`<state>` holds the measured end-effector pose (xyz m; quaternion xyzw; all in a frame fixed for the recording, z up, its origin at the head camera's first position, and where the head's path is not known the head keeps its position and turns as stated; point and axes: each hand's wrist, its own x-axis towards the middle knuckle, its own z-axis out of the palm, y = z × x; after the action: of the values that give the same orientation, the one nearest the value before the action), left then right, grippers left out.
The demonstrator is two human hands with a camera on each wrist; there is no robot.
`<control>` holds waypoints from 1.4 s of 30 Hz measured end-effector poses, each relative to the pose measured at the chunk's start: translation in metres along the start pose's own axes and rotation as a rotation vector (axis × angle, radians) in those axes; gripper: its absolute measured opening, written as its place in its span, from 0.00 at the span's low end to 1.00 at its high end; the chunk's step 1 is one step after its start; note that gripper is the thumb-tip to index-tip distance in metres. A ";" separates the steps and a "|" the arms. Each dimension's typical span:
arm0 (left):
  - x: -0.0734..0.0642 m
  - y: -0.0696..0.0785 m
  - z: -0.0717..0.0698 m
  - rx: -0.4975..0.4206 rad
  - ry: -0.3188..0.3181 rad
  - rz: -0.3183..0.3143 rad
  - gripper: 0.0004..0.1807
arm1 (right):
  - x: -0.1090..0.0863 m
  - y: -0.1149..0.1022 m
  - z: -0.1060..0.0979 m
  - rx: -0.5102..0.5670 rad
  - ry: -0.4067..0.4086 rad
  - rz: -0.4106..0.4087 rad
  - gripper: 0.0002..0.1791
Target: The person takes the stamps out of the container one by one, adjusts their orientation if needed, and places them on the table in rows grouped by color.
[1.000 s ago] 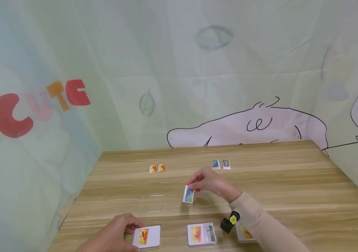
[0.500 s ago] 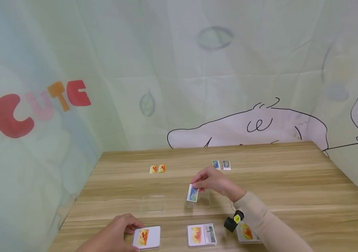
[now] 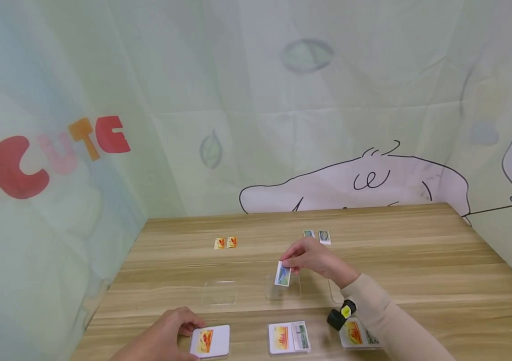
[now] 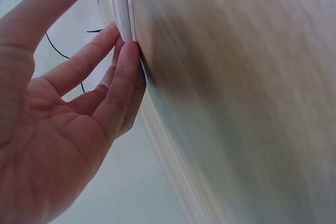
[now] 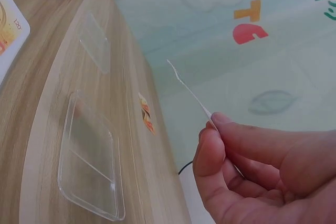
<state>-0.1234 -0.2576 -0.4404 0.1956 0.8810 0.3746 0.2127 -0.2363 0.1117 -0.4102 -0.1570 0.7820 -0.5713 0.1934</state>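
Note:
My right hand [image 3: 316,259] pinches a small blue-green postage stamp [image 3: 282,275] by its upper edge, between thumb and fingers. In the right wrist view the stamp [image 5: 189,90] shows nearly edge-on, slightly bent. Behind it in the head view is a clear plastic lid [image 3: 268,292] on the table. At the front left, my left hand [image 3: 168,331] grips the side of a flat case [image 3: 221,340] holding a white card and an orange stamp. The left wrist view shows fingertips [image 4: 128,56] against the case's edge.
Two more clear lids [image 3: 220,292] flank the middle one. Stamp cases stand at front centre [image 3: 288,337] and front right [image 3: 353,333], the latter partly behind my sleeve. Two orange stamps [image 3: 225,242] lie far left; two bluish-green stamps [image 3: 324,237] lie far right. A printed curtain [image 3: 256,125] borders the table.
My right hand has shifted to the right and slightly away with the stamp, now over the middle lid. The left hand has stayed at its case.

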 end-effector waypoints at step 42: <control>-0.003 0.005 0.000 0.018 0.011 0.024 0.31 | -0.012 0.013 -0.039 0.047 0.010 -0.017 0.07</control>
<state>-0.1196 -0.2561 -0.4365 0.2061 0.8831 0.3702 0.2014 -0.2447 0.1534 -0.4107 -0.1563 0.7680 -0.5919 0.1882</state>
